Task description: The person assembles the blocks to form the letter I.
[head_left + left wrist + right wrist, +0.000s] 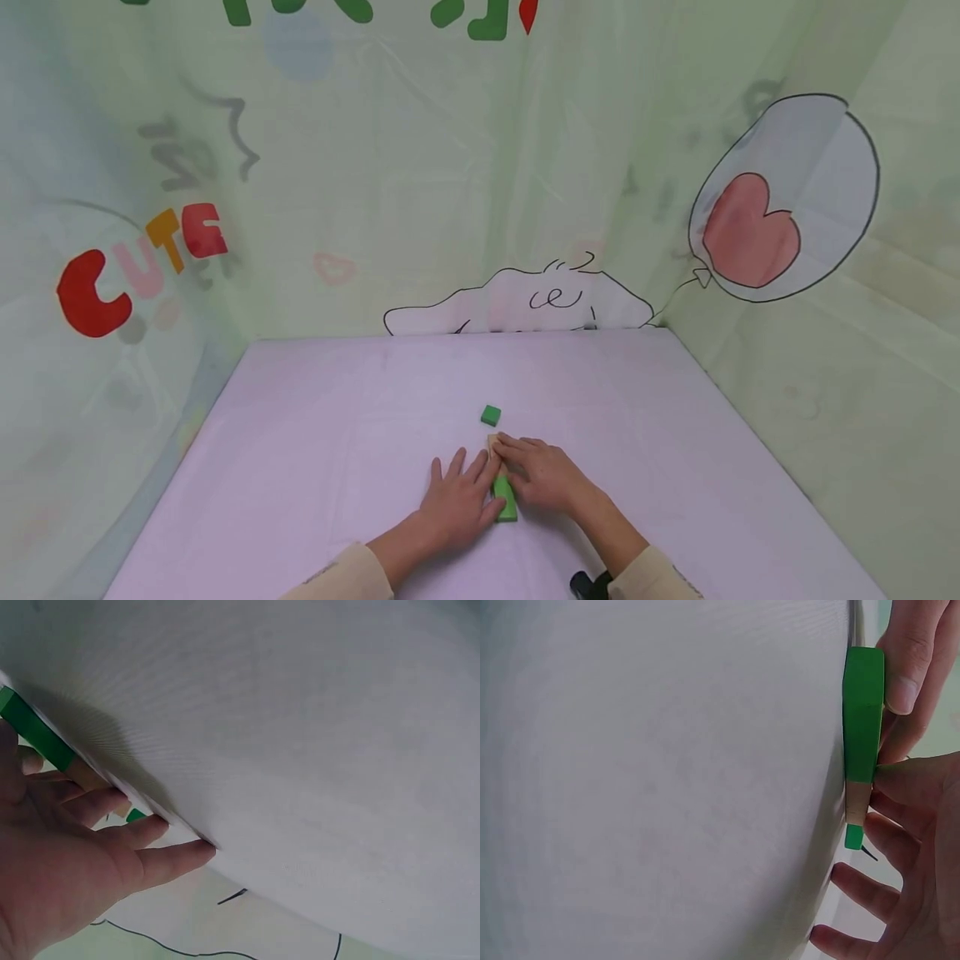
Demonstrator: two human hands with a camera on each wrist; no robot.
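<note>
In the head view, a long green block [506,500] and a wooden block [492,445] lie end to end on the pale lilac table [337,433], between a person's two hands. Their shared long axis runs away from the person, the far end leaning slightly left. Beyond that end sits a small green block [491,415], squarish and a little apart, a gap that only this view shows clearly. The left hand [459,504] lies to the left with its fingers spread and its thumb by the long block; the right hand [543,473] bends over the wooden block from the right. Each grip is apart, neither curled round a block. Behind hangs a thin, wrinkled cloth [450,167] printed with drawings.

The left wrist view shows the left hand's fingertips meeting the table, whose surface looks finely woven. The long block slants past the thumb, and a corner of the small green block peeps between the fingers.

The right wrist view adds the long block's near end, flat and smooth with crisp edges. The right thumb touches its side near the wooden block; two other right fingertips touch the table, spread apart.
</note>
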